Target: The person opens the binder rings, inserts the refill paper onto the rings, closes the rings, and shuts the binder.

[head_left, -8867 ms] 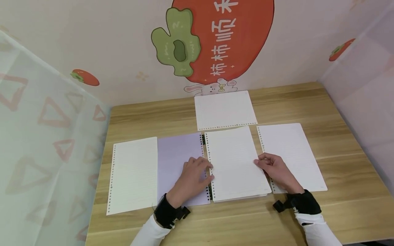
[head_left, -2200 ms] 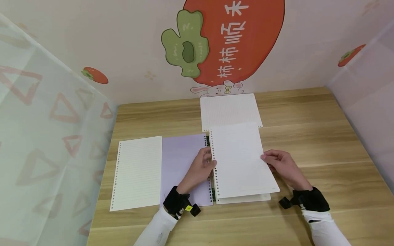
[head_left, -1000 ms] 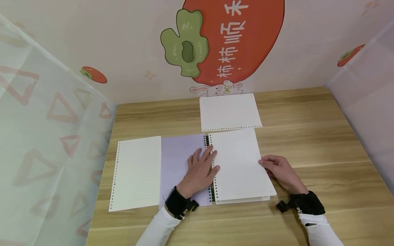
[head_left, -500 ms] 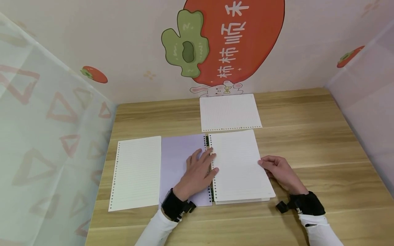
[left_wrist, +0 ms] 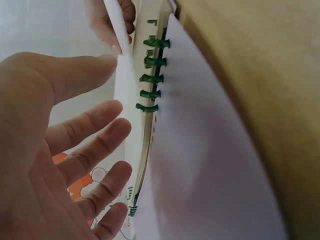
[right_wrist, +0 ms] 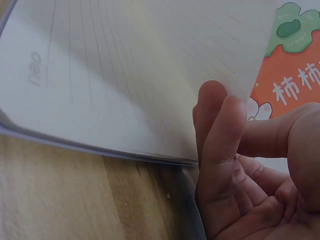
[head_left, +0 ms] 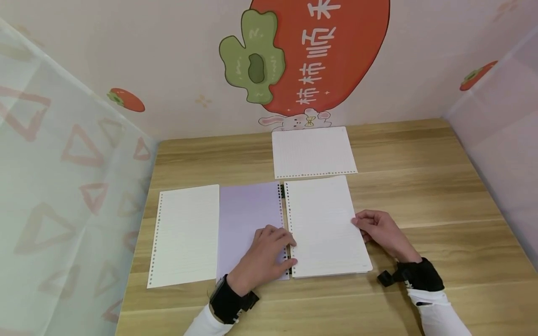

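Observation:
A loose-leaf notebook lies opened flat, its lilac cover point(head_left: 248, 205) on the left and green binder rings point(left_wrist: 151, 78) along the spine. Over the page stack on the right lies a lined, hole-punched sheet point(head_left: 321, 219). My right hand point(head_left: 382, 233) pinches this sheet's right edge between thumb and fingers; the right wrist view shows it lifted off the pages point(right_wrist: 55, 100) there. My left hand point(head_left: 266, 254) is over the near part of the spine, fingertips at the punched edge. Its fingers point(left_wrist: 92, 122) look spread and fairly straight in the left wrist view, thumb tip right at the sheet.
Another punched sheet point(head_left: 185, 233) lies left of the cover, meeting its edge. A third sheet point(head_left: 314, 151) lies sideways behind the notebook, against the printed back wall point(head_left: 180, 60). Cloth walls stand left and right of the wooden table point(head_left: 420, 186).
The separate sheet at the table's right, seen 8.9 s ago, is gone from there. Since 2.2 s ago the held sheet has come down in line with the stack. My left hand has moved nearer along the spine.

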